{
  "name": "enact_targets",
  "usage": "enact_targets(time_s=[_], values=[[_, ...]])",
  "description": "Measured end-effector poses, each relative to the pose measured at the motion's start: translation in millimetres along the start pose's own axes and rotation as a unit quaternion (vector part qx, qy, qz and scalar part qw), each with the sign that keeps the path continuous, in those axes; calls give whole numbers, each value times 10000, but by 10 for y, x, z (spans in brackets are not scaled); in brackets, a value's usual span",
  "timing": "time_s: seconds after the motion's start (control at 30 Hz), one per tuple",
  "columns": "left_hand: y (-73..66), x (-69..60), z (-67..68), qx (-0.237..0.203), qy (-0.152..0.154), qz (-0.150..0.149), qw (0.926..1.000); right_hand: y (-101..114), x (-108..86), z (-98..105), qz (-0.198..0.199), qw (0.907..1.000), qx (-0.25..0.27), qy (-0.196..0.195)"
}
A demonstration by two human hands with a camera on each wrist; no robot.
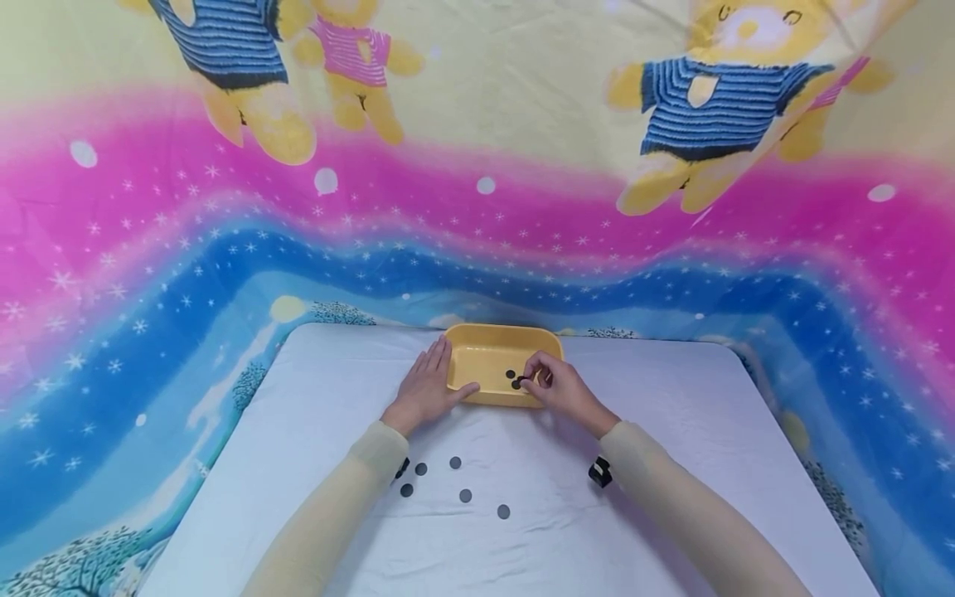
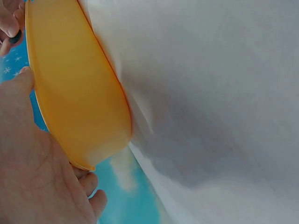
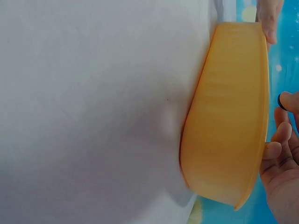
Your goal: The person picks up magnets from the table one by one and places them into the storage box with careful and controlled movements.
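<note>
A yellow rectangular container stands at the far edge of the white table. My left hand rests against its left end, the fingers straight along the rim and the thumb spread on the front edge. Over the container's right part, my right hand pinches a small black disc between thumb and fingertips. Below that hand, black discs lie on the container floor. Several dark grey discs are scattered on the table nearer to me, between the forearms.
White cloth covers the table. A patterned curtain with bears and snowflakes hangs closely behind the container and along both sides. Each wrist wears a black device.
</note>
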State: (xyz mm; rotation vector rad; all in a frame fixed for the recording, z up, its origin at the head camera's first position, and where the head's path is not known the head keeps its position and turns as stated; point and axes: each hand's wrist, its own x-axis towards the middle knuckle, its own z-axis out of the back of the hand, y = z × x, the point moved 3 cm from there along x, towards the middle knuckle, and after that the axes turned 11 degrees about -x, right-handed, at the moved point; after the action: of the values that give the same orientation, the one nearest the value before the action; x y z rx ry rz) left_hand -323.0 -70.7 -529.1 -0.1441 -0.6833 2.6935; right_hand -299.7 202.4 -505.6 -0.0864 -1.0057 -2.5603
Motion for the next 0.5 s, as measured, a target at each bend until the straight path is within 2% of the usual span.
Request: enact_targets(time_s=[0.5], values=[[6,10,-17,-16,-19,25,10000,-102,252,-104,-191,9995,11,233]])
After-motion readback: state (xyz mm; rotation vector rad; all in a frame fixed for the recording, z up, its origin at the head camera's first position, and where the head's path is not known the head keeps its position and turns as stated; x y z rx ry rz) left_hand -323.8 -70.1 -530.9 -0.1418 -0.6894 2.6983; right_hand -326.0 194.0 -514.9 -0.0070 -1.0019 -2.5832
